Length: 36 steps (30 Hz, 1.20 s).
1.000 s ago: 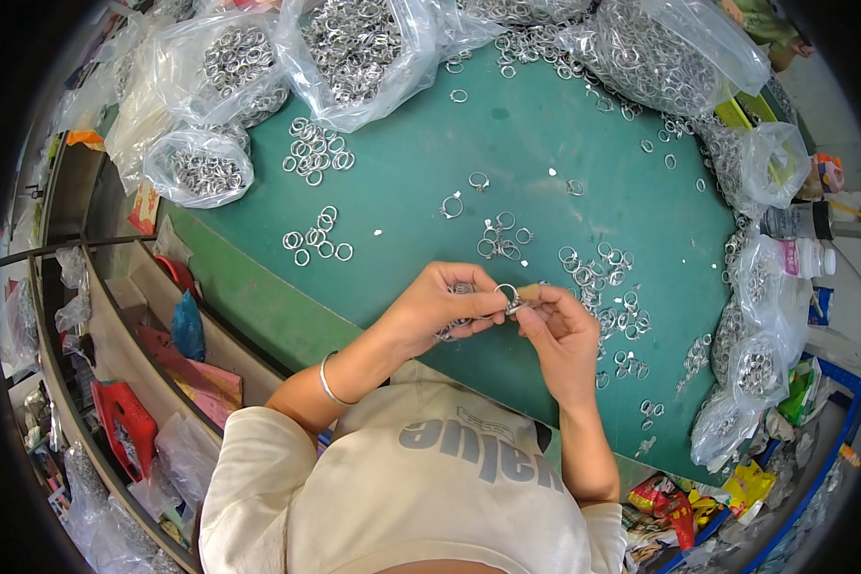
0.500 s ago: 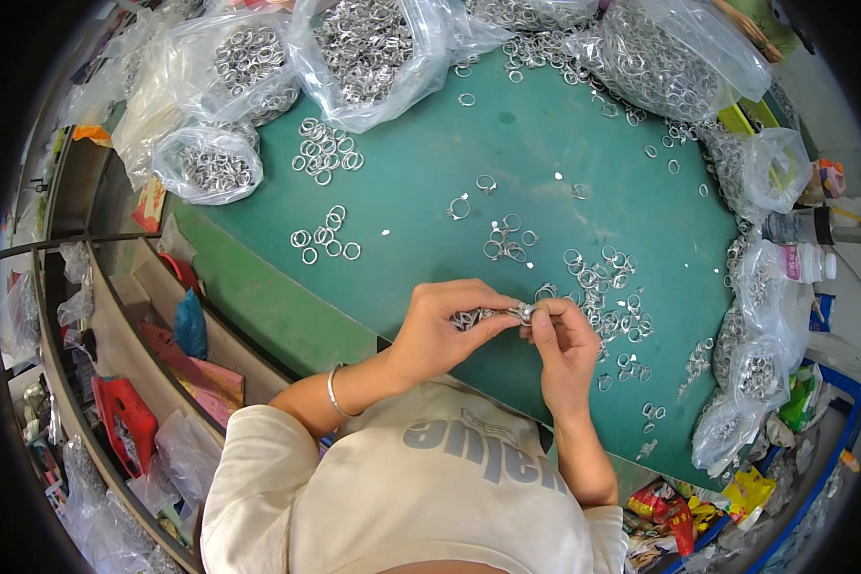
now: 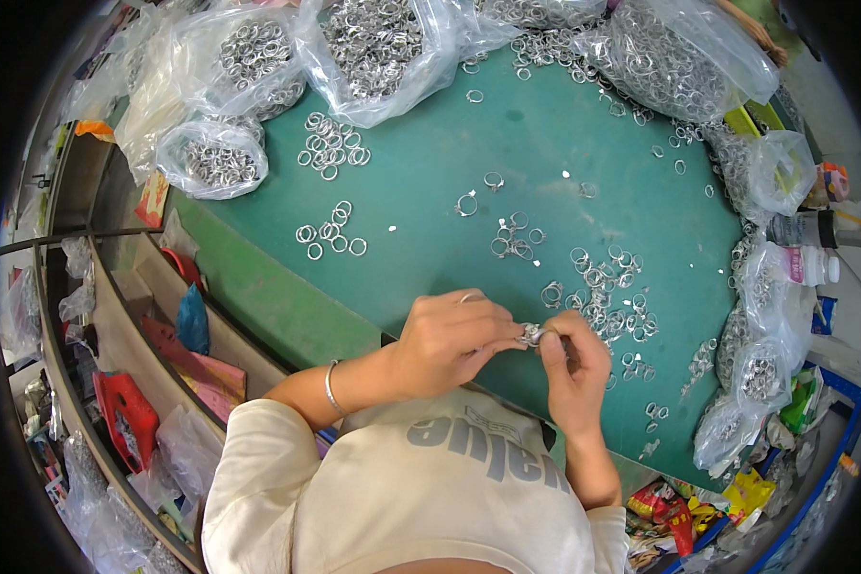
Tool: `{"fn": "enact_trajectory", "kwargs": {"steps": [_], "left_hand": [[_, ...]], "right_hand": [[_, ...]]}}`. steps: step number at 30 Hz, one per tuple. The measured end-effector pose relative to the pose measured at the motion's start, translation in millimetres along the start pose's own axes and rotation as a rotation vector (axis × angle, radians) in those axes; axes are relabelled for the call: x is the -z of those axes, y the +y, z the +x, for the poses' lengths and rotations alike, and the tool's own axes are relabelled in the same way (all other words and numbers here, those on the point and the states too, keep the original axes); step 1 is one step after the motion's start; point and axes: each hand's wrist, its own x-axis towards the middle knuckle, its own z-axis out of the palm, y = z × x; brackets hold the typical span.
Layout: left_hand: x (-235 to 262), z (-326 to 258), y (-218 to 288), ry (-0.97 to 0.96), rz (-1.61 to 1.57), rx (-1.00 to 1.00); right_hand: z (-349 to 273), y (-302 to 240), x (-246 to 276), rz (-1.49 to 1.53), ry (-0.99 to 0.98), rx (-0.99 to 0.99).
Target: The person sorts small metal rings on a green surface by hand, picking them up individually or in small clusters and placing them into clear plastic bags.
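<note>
Close to the table's near edge, my left hand is closed, its thumb and fingertips pinching a few silver rings. Another ring-like loop shows at the top of its fingers. My right hand is closed as well, with thumb and forefinger gripping the other side of the same rings. How many rings are between the fingertips is too small to tell. Just beyond my right hand lies a loose scatter of silver rings, some with small white tags. A smaller cluster of rings lies farther off.
Two groups of plain rings lie on the green table at left. Clear bags full of rings line the far edge, and more bags line the right. Wooden shelving holds a red tray at left.
My left hand has turned, so its back now hides the rings that showed in its palm. Both hands have dipped slightly nearer to me, and the whole view has shifted a little.
</note>
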Motion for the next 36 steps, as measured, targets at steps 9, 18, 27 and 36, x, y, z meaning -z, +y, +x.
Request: {"fn": "enact_trajectory", "kwargs": {"steps": [9,18,27,36], "left_hand": [[-10.4,-7.7,3.9,-0.038,-0.292,0.203],[-9.1,-8.0,7.4,-0.018,-0.07,0.127],[-1.2,-4.4,-0.4,-0.076,-0.165,0.077],[1.8,-1.6,6.5,-0.086,-0.158,0.18]], "right_hand": [[-4.6,-1.8,-0.7,0.332,-0.002,-0.217],[-4.1,2.7,-0.5,0.005,0.046,-0.076],[0.6,-5.1,2.1,0.135,0.029,-0.101],[-6.7,-6.9,-3.8,0.028,0.085,0.072]]}}
